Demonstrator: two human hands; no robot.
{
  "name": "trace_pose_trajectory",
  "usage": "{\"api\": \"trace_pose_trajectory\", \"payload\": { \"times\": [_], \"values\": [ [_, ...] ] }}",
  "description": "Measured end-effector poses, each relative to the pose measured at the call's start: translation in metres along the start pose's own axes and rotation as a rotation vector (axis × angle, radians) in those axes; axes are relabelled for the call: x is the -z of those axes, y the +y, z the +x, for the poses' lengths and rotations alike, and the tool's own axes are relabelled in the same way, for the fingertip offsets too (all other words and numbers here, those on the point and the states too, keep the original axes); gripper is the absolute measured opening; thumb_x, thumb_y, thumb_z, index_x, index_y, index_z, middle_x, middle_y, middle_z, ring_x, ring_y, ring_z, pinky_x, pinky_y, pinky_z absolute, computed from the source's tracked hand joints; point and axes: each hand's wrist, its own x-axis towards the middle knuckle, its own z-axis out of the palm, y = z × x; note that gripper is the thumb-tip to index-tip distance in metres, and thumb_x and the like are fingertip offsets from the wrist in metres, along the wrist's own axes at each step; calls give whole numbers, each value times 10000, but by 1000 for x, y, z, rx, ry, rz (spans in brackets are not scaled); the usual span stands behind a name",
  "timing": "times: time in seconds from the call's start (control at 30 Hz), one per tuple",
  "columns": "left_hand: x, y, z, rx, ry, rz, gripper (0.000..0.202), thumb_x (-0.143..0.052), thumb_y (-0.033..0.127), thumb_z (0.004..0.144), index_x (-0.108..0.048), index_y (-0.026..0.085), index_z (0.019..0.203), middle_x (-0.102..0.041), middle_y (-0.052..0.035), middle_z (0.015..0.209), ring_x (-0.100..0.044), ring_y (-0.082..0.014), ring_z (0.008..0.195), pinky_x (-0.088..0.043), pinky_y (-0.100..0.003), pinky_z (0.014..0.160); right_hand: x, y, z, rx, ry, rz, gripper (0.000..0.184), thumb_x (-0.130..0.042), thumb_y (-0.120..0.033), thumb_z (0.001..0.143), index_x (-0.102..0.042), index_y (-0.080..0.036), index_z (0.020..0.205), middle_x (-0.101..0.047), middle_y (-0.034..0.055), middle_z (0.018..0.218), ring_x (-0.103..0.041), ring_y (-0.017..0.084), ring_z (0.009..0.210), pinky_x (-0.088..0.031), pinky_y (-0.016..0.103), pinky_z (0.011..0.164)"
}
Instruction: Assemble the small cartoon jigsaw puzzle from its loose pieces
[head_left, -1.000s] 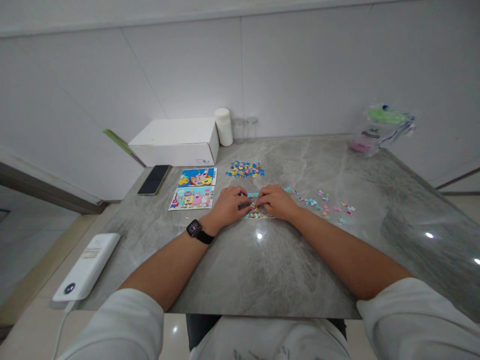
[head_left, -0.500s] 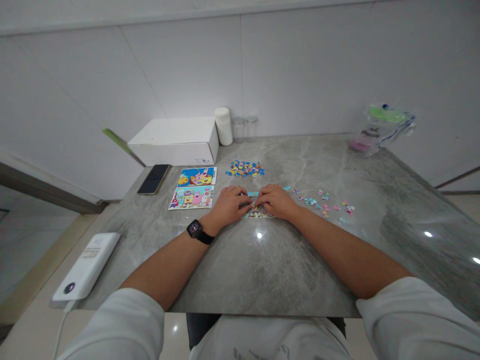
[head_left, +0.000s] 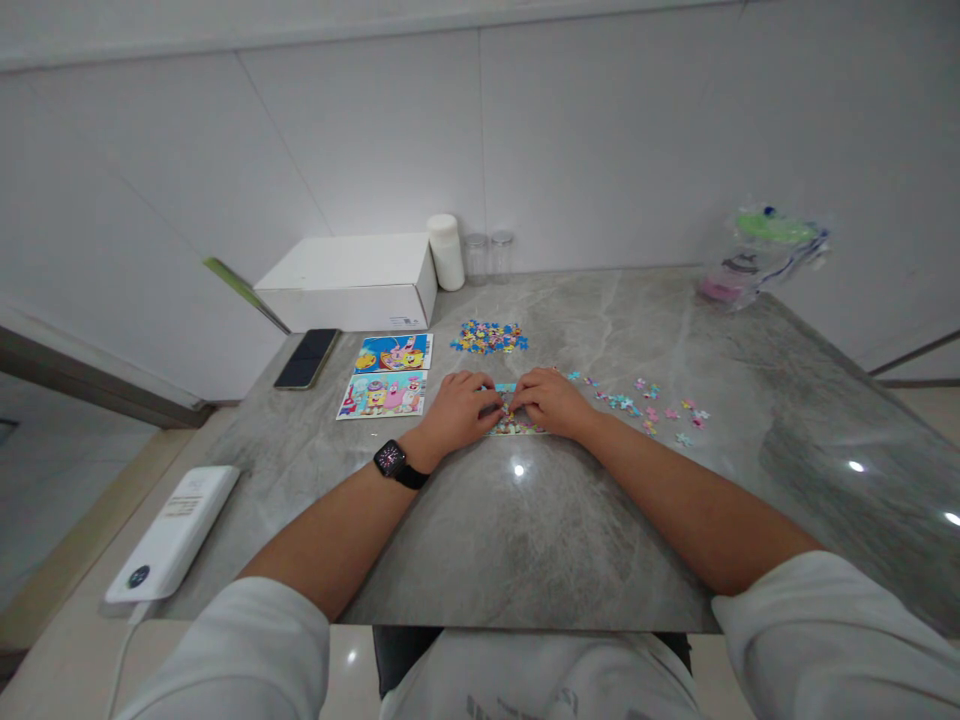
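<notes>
Both my hands rest on a small part-built jigsaw puzzle [head_left: 511, 424] in the middle of the grey marble table [head_left: 525, 540]. My left hand [head_left: 457, 408], a black watch on its wrist, has its fingers curled down onto the puzzle's left side. My right hand [head_left: 551, 401] presses with bent fingers on its right side. The fingertips of the two hands nearly meet over the puzzle. A heap of loose blue and yellow pieces [head_left: 489, 337] lies behind the hands. Scattered pink and teal pieces [head_left: 649, 408] lie to the right.
Two cartoon reference cards [head_left: 390, 373] lie left of the puzzle, with a black phone [head_left: 307, 358] beside them. A white box [head_left: 352, 282], a white jar [head_left: 446, 252] and two clear jars stand at the back. A white power bank [head_left: 174, 532] sits at the left edge; a plastic bag [head_left: 757, 255] at the back right.
</notes>
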Motion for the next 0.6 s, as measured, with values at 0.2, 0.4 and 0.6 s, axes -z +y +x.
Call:
{"api": "trace_pose_trajectory", "payload": {
  "times": [0.2, 0.4, 0.6],
  "values": [
    [3, 3, 0, -9, 2, 18, 177, -675, 386, 993, -784, 271, 1071, -702, -59, 1206, -600, -257, 1108, -432, -457, 997, -1, 1, 0, 9, 3, -1, 345, -638, -22, 832, -866, -268, 912, -778, 47, 916, -640, 209, 895, -429, 340, 866],
    [4, 3, 0, -6, -7, 2, 178, -672, 389, 992, -784, 274, 1069, -701, -66, 1207, -601, -266, 1125, -436, -464, 992, -1, 2, 0, -1, -7, -5, 345, -638, -20, 834, -867, -266, 912, -776, 49, 909, -646, 206, 886, -433, 338, 857],
    [-1, -1, 1, 12, 1, -65, 173, -686, 383, 979, -775, 268, 1073, -703, -72, 1170, -621, -258, 1086, -471, -446, 959, -2, 3, -1, 0, -10, 4, 350, -632, -17, 833, -864, -264, 921, -778, 49, 926, -654, 212, 906, -441, 342, 870]
  ]
}}
